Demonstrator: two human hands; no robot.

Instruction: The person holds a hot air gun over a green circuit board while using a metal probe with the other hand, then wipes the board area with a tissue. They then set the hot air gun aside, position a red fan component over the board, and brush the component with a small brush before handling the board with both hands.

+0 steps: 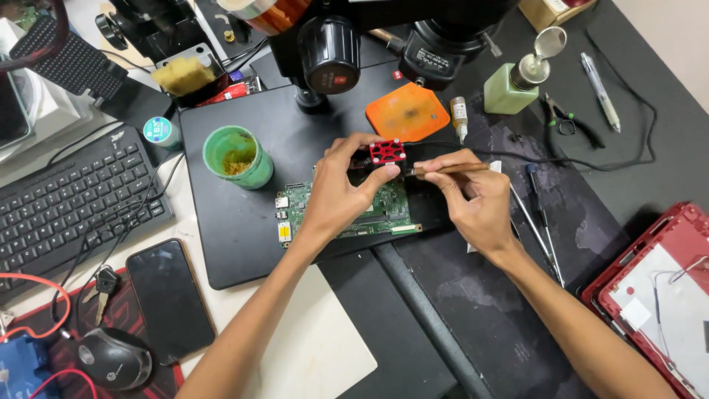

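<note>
A green circuit board (384, 210) lies on a black mat under a microscope (369, 33). My left hand (341, 193) rests over the board and pinches a small red perforated block (387, 151) between thumb and fingers. My right hand (476, 199) grips a thin wooden-handled tool (452, 169), its tip pointing left toward the red block.
A green cup (238, 157) and an orange pad (407, 112) sit on the mat. A green pump bottle (515, 87), small vial (459, 114), cutters (565, 122), pen (600, 90), screwdrivers (539, 222). Keyboard (66, 199), phone (170, 295), mouse (114, 358) at left. Red laptop shell (661, 288) at right.
</note>
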